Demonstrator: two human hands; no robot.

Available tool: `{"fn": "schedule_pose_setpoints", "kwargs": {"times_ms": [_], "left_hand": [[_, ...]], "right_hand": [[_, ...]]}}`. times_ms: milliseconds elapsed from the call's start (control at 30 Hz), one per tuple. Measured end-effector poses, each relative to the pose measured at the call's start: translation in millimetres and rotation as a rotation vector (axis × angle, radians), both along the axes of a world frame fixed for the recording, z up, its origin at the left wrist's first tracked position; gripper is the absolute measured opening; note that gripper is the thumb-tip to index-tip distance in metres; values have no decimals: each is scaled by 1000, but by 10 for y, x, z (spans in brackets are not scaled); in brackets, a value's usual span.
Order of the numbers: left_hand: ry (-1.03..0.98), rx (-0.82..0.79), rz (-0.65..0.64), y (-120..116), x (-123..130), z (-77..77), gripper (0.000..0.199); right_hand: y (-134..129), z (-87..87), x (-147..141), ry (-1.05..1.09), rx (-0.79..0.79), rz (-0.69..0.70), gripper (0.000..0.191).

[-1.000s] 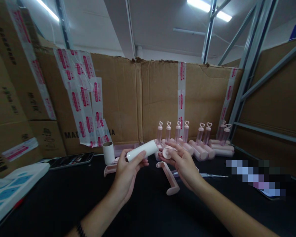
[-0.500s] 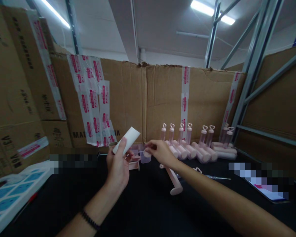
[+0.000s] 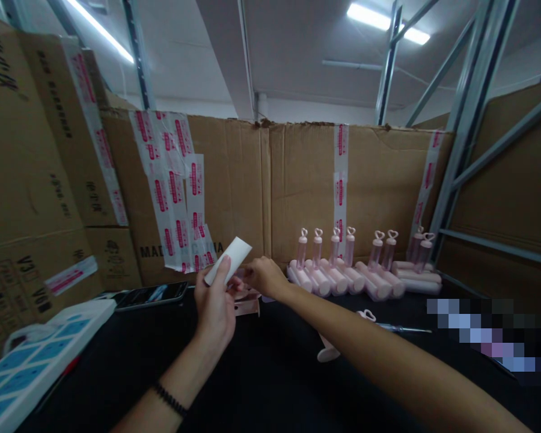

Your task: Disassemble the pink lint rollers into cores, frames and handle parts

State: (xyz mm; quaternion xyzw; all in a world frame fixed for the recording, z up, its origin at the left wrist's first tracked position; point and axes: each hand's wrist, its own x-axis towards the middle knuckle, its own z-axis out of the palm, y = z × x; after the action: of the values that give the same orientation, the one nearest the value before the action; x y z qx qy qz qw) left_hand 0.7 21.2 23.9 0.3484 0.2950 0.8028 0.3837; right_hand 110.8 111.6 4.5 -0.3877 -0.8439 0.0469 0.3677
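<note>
My left hand is closed around a white strip, seemingly paper, which tilts up to the right beneath the thumb. Close beside its fingertips, my right hand has its fingers pinched together; anything between them is hidden. Below the two hands lies a pale pink plastic piece, partly covered by the fingers. Under my right forearm, another pink part with a rounded flat end rests on the black surface, mostly hidden.
Pink cylinders and upright clear tubes with heart-shaped tops stand in a row at the back right. A screwdriver-like tool lies in front. On the left are a phone and a power strip. Cardboard walls the back.
My right hand has moved left to my left fingers; the pale round piece at its fingertips is now out of sight. My left hand still grips the white strip. The view has shifted slightly.
</note>
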Motion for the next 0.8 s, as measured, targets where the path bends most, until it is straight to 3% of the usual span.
{"fn": "schedule_pose_setpoints", "kwargs": {"times_ms": [167,333,500,633,800], "left_hand": [[171,59,88,171,-229,90,45],[542,73,190,241,-666,385,61],[900,0,124,187,-1159,645,61],[1143,-88,0,215,-1463,619,57],[1340,-184,-84,312,-1591,404,47]], "right_hand": [[-172,42,253,4,50,-47,21],[-567,15,747,124,118,-53,11],[-879,-132,1318,220,128,-41,15],[-909,-262,1637,282,113,-92,17],[-830,-332,1754,332,109,-159,18]]}}
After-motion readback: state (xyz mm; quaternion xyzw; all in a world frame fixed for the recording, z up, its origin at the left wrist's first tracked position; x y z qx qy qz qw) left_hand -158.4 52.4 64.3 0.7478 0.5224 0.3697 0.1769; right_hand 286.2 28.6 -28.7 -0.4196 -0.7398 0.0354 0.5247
